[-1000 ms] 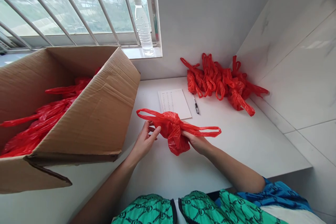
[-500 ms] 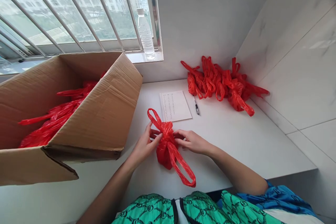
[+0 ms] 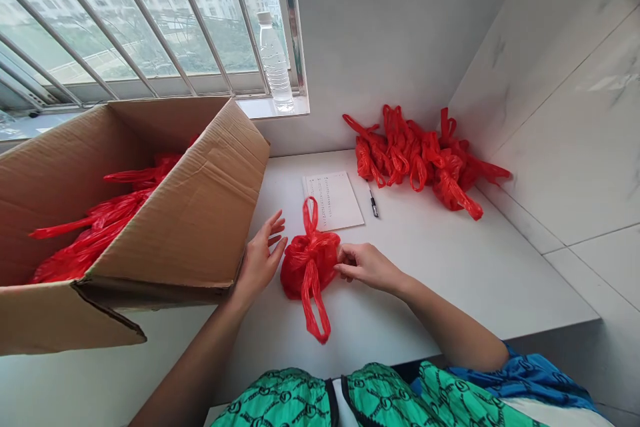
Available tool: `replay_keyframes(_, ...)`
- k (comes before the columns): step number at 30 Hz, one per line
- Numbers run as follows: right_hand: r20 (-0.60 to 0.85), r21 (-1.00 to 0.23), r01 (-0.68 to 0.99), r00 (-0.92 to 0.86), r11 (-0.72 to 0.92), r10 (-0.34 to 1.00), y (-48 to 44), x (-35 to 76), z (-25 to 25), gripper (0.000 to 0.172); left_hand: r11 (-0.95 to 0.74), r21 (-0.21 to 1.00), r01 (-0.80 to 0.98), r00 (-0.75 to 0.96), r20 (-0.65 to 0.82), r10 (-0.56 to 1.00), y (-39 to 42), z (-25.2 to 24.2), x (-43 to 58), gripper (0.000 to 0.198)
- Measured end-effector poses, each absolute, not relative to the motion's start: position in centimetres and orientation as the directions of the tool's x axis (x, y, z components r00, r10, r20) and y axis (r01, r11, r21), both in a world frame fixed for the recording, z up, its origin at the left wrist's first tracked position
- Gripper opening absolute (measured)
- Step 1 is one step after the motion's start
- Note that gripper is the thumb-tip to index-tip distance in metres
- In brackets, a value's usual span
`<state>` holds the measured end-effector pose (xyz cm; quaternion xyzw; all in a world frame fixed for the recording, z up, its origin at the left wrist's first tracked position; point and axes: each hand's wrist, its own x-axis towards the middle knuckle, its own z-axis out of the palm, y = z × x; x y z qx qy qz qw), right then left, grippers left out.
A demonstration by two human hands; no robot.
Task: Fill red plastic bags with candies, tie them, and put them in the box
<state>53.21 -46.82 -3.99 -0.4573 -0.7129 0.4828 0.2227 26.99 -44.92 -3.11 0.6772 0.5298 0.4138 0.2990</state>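
A knotted red plastic bag [image 3: 300,267] rests on the white table in front of me, one handle loop pointing away and the other toward me. What it contains is hidden. My left hand [image 3: 262,255] is just left of the bag, apart from it, with the fingers spread and nothing in them. On the other side, my right hand [image 3: 367,265] has its fingertips pinched together at the bag's right edge, gripping the plastic there.
A cardboard box [image 3: 200,207] with red bags inside stands on the left. Beyond the bag lie a printed booklet [image 3: 335,200] and a pen [image 3: 373,203]. Several tied red bags [image 3: 415,153] are heaped against the back wall. A water bottle [image 3: 276,70] stands on the windowsill.
My left hand has let go of the bag and moved left, its fingers opening. The bag has turned and settled flatter, its loops swinging round. My right hand has stayed at its right side.
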Motion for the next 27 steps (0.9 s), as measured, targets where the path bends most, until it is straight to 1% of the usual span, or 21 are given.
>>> replay_keyframes(2, -0.125, -0.797, 0.571, -0.476, 0.197, 0.87, -46.7, 53.4, -3.9, 0.012, -0.331, 0.737, 0.589, 0.118, 0.327, 0.938, -45.6, -3.0, 27.6, 0.05)
replay_keyframes(3, -0.133, -0.762, 0.609, -0.482, 0.222, 0.866, -46.7, 53.4, -3.8, 0.014, -0.369, 0.686, 0.627, 0.162, 0.349, 0.923, -46.0, -2.9, 28.1, 0.047)
replay_keyframes(5, -0.16, -0.729, 0.639, -0.51, 0.247, 0.845, -46.8, 53.4, -3.6, 0.019, -0.473, 0.585, 0.659, 0.306, 0.365, 0.879, -46.7, -2.8, 29.5, 0.043)
replay_keyframes(7, -0.188, -0.708, 0.658, -0.528, 0.258, 0.828, -46.9, 53.3, -3.5, 0.024, -0.59, 0.464, 0.66, 0.489, 0.331, 0.807, -47.0, -3.1, 30.8, 0.045)
replay_keyframes(9, -0.199, -0.672, 0.688, -0.523, 0.273, 0.828, -46.9, 53.4, -3.4, 0.026, -0.668, 0.339, 0.662, 0.62, 0.253, 0.743, -47.0, -3.9, 31.6, 0.053)
replay_keyframes(11, -0.187, -0.628, 0.723, -0.5, 0.289, 0.845, -46.8, 53.6, -3.6, 0.026, -0.693, 0.244, 0.679, 0.669, 0.183, 0.72, -46.8, -5.2, 31.9, 0.062)
replay_keyframes(13, -0.168, -0.599, 0.742, -0.485, 0.302, 0.858, -46.6, 53.9, -3.8, 0.025, -0.699, 0.195, 0.688, 0.68, 0.162, 0.715, -46.8, -6.3, 31.9, 0.066)
replay_keyframes(16, -0.157, -0.591, 0.743, -0.488, 0.315, 0.858, -46.4, 54.1, -4.2, 0.025, -0.717, 0.172, 0.675, 0.694, 0.182, 0.697, -46.9, -7.3, 31.7, 0.065)
replay_keyframes(20, -0.164, -0.591, 0.737, -0.507, 0.327, 0.846, -46.5, 54.1, -4.3, 0.025, -0.731, 0.203, 0.651, 0.71, 0.18, 0.681, -46.7, -7.0, 31.6, 0.067)
replay_keyframes(22, -0.17, -0.597, 0.73, -0.52, 0.332, 0.837, -46.6, 54.1, -4.2, 0.025, -0.747, 0.246, 0.618, 0.735, 0.156, 0.66, -46.6, -6.4, 31.4, 0.07)
replay_keyframes(24, -0.166, -0.612, 0.712, -0.54, 0.343, 0.825, -46.7, 54.2, -4.0, 0.023, -0.745, 0.327, 0.582, 0.74, 0.168, 0.652, -46.6, -5.5, 30.9, 0.07)
replay_keyframes(25, -0.162, -0.622, 0.701, -0.551, 0.349, 0.819, -46.7, 54.2, -4.0, 0.022, -0.727, 0.372, 0.578, 0.719, 0.19, 0.669, -46.6, -5.0, 30.7, 0.068)
replay_keyframes(27, -0.15, -0.64, 0.679, -0.568, 0.358, 0.809, -46.7, 54.3, -3.9, 0.02, -0.638, 0.427, 0.64, 0.599, 0.242, 0.763, -46.9, -3.8, 30.3, 0.058)
